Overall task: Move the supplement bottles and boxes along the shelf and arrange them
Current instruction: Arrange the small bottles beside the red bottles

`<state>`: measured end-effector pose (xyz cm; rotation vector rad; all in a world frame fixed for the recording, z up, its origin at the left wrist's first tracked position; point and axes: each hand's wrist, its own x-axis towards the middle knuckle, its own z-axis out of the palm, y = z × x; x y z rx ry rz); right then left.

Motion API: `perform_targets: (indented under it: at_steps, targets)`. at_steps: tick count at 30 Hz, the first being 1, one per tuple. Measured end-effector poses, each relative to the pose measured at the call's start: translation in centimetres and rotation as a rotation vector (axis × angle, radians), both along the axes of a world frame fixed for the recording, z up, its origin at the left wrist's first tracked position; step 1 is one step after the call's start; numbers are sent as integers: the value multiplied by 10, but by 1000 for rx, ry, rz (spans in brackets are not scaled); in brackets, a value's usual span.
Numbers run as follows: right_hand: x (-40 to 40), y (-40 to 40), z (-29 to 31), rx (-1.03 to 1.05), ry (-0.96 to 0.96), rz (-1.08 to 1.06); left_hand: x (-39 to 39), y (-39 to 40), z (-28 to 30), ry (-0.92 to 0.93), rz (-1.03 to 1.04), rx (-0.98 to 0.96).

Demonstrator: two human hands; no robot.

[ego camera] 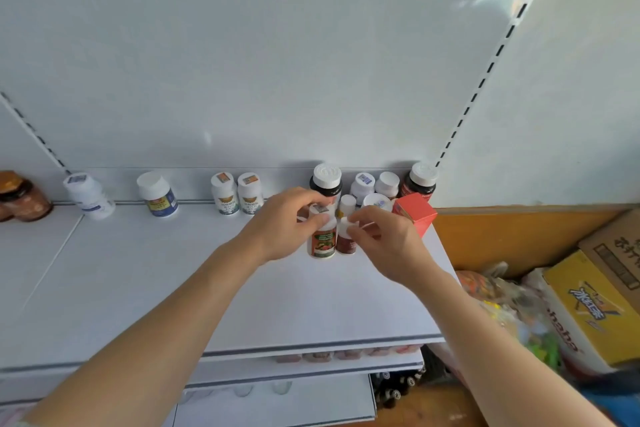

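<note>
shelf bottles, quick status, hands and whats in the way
Left hand grips green-label bottle by its cap. Right hand pinches cap of red-label bottle beside it. Both upright on shelf. Red box and other bottles crowd close behind.

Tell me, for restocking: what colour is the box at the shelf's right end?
Red box, seen in the head view.

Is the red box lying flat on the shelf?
No, the red box stands upright at the right end of the white shelf, beside the cluster of bottles.
</note>
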<state>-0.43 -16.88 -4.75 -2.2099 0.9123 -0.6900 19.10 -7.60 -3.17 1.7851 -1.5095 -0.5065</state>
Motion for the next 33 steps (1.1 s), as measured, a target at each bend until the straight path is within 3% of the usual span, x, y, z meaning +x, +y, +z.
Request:
perform_targets:
  at_steps: [8, 14, 33]
  targets:
    - [22, 26, 34, 163, -2, 62, 24, 25, 12, 299, 63, -22]
    - [36, 29, 43, 182, 28, 134, 29, 43, 22, 383, 118, -25]
    - [73, 44, 37, 225, -62, 387, 23, 106, 37, 360, 439, -8]
